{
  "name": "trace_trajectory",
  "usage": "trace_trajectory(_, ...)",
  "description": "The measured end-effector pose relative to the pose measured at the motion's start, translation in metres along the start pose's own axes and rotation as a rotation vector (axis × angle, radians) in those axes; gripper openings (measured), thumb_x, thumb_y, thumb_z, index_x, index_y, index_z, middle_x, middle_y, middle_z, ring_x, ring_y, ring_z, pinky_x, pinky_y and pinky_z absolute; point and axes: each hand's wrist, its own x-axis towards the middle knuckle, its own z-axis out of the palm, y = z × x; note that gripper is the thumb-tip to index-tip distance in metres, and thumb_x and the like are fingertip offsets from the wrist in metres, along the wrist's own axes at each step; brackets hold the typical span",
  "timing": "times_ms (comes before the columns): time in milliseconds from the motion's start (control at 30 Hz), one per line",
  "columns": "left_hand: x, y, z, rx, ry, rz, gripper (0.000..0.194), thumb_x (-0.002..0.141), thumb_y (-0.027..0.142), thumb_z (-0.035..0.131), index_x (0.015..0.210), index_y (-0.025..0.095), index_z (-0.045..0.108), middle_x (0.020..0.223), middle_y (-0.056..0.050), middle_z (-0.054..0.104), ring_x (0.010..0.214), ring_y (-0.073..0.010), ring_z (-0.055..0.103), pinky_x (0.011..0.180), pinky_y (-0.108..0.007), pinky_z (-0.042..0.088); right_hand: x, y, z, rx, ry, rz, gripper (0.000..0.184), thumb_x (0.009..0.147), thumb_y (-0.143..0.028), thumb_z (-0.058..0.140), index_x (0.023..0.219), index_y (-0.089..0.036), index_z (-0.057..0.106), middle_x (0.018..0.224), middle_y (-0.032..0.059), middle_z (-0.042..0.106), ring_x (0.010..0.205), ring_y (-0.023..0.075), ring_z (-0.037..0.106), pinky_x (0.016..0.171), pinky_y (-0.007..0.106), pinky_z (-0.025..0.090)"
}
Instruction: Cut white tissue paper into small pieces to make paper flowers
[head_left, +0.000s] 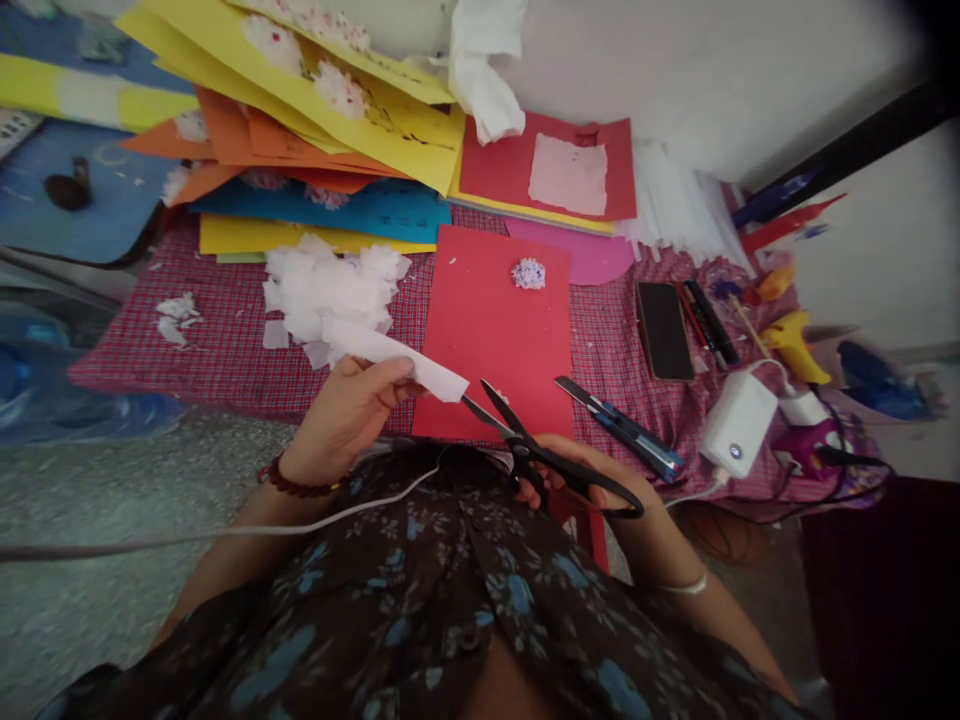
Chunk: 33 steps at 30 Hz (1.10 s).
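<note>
Pinched between the thumb and fingers of my left hand is a strip of white paper, its free end pointing right. My right hand is wrapped round the handles of black scissors. The scissor blades are apart, and one blade tip lies close to the strip's free end; whether they touch I cannot tell. Beneath both is a red sheet with a small white and purple paper flower on it. A heap of white paper pieces lies beyond my left hand.
To the right lie a blue box cutter with its blade out, a phone, pens, a white power bank and a yellow glue gun. Coloured sheets are stacked at the back. A white cable crosses my left forearm.
</note>
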Motion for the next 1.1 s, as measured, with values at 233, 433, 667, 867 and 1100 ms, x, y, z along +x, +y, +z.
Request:
trace_trajectory(233, -0.002, 0.001, -0.002, 0.219, -0.082, 0.035, 0.007, 0.067, 0.019, 0.079, 0.074, 0.02, 0.078, 0.074, -0.003, 0.073, 0.07, -0.0155, 0.065, 0.071, -0.028, 0.057, 0.002, 0.001, 0.0, 0.005, 0.025, 0.01, 0.084, 0.075, -0.075, 0.071, 0.135, -0.017, 0.059, 0.104, 0.0088, 0.069, 0.089, 0.0196, 0.065, 0.078, 0.03, 0.051)
trace_trajectory(433, -0.004, -0.002, -0.01, 0.518, -0.15, 0.112, 0.009, 0.079, 0.022, 0.073, 0.084, 0.023, 0.081, 0.095, -0.006, 0.077, 0.095, -0.0201, 0.068, 0.092, -0.029, 0.052, 0.008, 0.005, -0.008, 0.04, -0.062, 0.021, 0.086, 0.074, -0.074, 0.073, 0.138, -0.019, 0.056, 0.105, 0.0088, 0.069, 0.091, 0.02, 0.065, 0.079, 0.031, 0.051)
trace_trajectory(667, -0.005, 0.0, -0.008, 0.516, -0.176, 0.094, 0.007, 0.076, 0.02, 0.075, 0.081, 0.021, 0.08, 0.091, -0.007, 0.076, 0.09, -0.0213, 0.068, 0.088, -0.03, 0.055, 0.011, 0.002, -0.003, 0.076, -0.005, 0.066, 0.081, 0.075, -0.07, 0.075, 0.135, -0.018, 0.059, 0.098, 0.0079, 0.068, 0.081, 0.0173, 0.064, 0.067, 0.027, 0.051)
trace_trajectory(867, -0.003, -0.001, -0.007, 0.574, -0.157, 0.118, 0.008, 0.077, 0.019, 0.074, 0.081, 0.022, 0.08, 0.091, -0.006, 0.076, 0.09, -0.0214, 0.068, 0.088, -0.031, 0.055, 0.011, 0.011, 0.001, 0.164, 0.042, 0.009, 0.073, 0.078, -0.065, 0.075, 0.131, -0.016, 0.062, 0.088, 0.0049, 0.065, 0.061, 0.0095, 0.055, 0.052, 0.021, 0.045)
trace_trajectory(1100, 0.001, -0.009, -0.013, 0.541, -0.185, 0.118, 0.009, 0.08, 0.021, 0.072, 0.085, 0.025, 0.08, 0.093, -0.004, 0.076, 0.087, -0.017, 0.066, 0.081, -0.024, 0.052, 0.014, 0.023, -0.007, 0.183, 0.019, 0.026, 0.072, 0.083, -0.059, 0.074, 0.135, -0.014, 0.055, 0.081, 0.0012, 0.063, 0.048, 0.0058, 0.047, 0.042, 0.018, 0.034)
